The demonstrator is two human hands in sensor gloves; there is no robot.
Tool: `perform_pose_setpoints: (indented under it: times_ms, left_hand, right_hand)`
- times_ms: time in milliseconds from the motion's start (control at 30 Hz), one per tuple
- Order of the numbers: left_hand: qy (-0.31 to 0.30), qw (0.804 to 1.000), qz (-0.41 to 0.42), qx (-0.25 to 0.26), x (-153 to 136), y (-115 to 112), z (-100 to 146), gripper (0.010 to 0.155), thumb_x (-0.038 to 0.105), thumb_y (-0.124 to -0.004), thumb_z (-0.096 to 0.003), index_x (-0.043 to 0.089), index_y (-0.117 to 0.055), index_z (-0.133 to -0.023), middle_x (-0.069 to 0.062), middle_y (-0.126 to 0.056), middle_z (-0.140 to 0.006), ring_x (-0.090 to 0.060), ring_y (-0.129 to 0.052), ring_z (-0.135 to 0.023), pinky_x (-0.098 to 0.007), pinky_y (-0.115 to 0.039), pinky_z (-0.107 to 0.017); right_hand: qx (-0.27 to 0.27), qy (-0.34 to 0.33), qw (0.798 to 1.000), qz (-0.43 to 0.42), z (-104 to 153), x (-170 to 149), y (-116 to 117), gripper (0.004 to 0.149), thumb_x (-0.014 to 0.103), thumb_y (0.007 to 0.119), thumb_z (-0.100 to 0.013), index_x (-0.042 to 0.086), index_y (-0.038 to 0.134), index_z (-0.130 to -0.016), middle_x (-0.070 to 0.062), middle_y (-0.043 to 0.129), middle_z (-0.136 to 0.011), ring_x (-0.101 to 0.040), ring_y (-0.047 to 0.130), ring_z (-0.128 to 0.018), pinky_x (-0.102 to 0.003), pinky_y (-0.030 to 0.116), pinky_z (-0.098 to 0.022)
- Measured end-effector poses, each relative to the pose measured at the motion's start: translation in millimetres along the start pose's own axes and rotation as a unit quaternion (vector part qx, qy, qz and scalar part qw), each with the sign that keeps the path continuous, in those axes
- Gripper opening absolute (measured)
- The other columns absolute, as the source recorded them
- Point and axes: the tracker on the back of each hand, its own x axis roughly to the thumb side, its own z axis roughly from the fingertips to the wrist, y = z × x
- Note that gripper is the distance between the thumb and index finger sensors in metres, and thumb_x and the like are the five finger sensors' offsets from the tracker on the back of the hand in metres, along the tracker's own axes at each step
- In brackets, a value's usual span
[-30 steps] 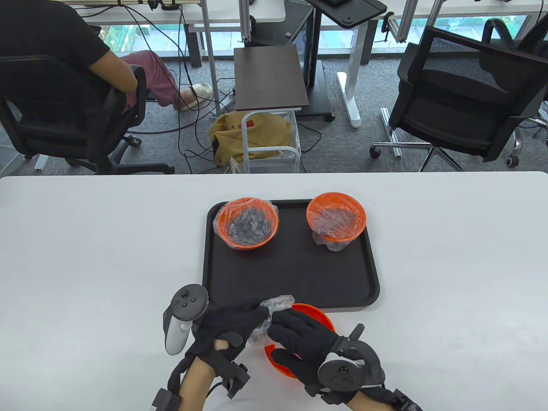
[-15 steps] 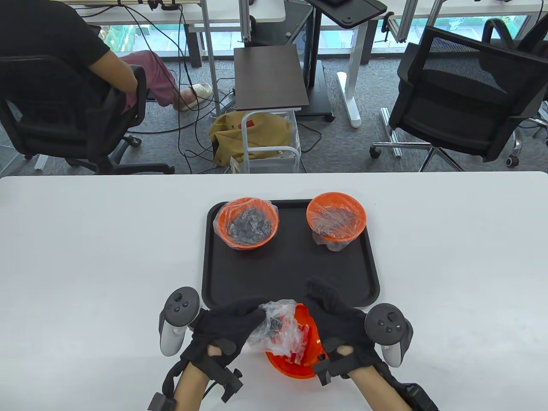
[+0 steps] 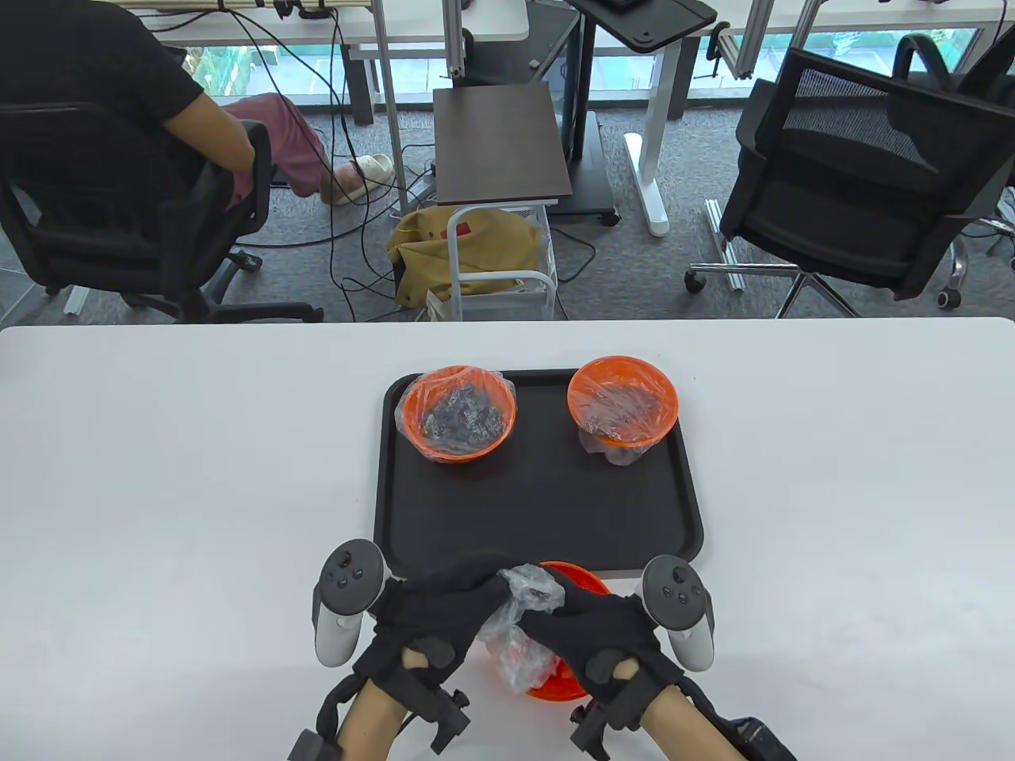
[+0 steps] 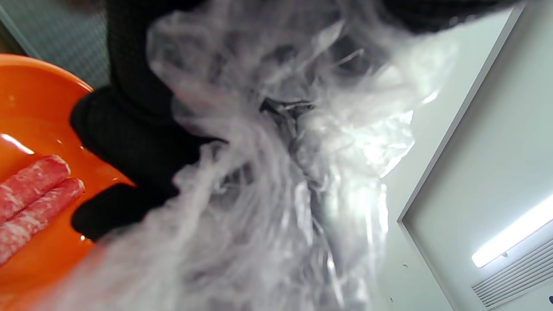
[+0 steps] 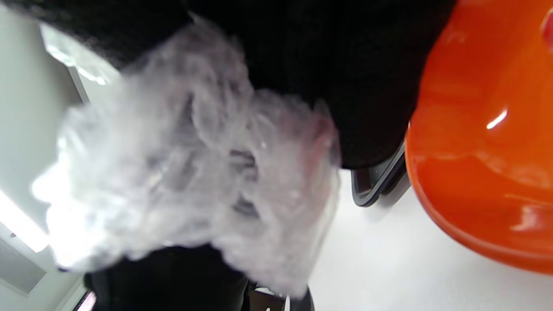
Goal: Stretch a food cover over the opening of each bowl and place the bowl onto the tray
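Note:
An orange bowl (image 3: 583, 576) holding pink meat rolls (image 4: 30, 190) stands on the table just in front of the black tray (image 3: 539, 515). Over it both hands pinch a crumpled clear plastic food cover (image 3: 527, 590). My left hand (image 3: 444, 602) grips its left part, my right hand (image 3: 583, 626) its right part, fingers curled into the film. The left wrist view shows the cover (image 4: 276, 172) bunched beside black fingers (image 4: 129, 138) with the bowl (image 4: 26, 108) at the left. In the right wrist view the cover (image 5: 194, 181) hangs beside the bowl's outer wall (image 5: 488, 151). Most of the bowl is hidden by hands.
Two orange bowls wrapped in film stand on the tray's far side, one at the left (image 3: 458, 412) and one at the right (image 3: 623, 400). Beyond the table's far edge are office chairs, a small cart and a seated person.
My right hand swung from the bowl's right side back over the bowl to meet the left hand. The cover, spread open half a second ago, is bunched between both hands again.

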Motion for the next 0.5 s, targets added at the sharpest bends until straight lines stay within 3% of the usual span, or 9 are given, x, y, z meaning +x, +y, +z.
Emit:
perform_pose_setpoints:
  times_ms: [167,333,500]
  left_hand:
    - [-0.001,0.998,-0.001,0.067,1.7,12.1,7.3,0.045,0.047,-0.084,-0.0516,0.029,-0.087,-0.093,0.003,-0.108,-0.084,-0.023,-0.116,-0.067,-0.044,-0.095,-0.050]
    - [0.001,0.993,0.080,0.092,-4.4,26.9,12.7,0.045,0.048,-0.081,-0.0529,0.030,-0.085,-0.094,0.006,-0.109,-0.077,-0.020,-0.114,-0.061,-0.041,-0.094,-0.050]
    - [0.013,0.994,0.087,0.065,-9.6,26.8,11.7,0.045,0.047,-0.082,-0.0519,0.028,-0.086,-0.093,0.006,-0.108,-0.068,-0.022,-0.110,-0.055,-0.043,-0.092,-0.048]
  right_hand:
    - [-0.063,-0.002,0.997,0.054,7.4,9.2,-16.0,0.053,0.033,0.085,-0.049,0.003,0.086,-0.093,-0.016,0.105,-0.076,-0.029,0.119,-0.050,-0.032,0.101,-0.024]
    - [-0.079,0.005,0.996,0.047,12.2,10.1,-28.0,0.048,0.033,0.085,-0.048,0.007,0.091,-0.088,-0.008,0.110,-0.063,-0.021,0.118,-0.036,-0.029,0.098,-0.017]
    - [-0.117,-0.009,0.993,-0.029,16.7,9.0,-36.1,0.046,0.039,0.083,-0.050,0.015,0.089,-0.089,0.001,0.107,-0.062,-0.021,0.114,-0.043,-0.027,0.095,-0.020]
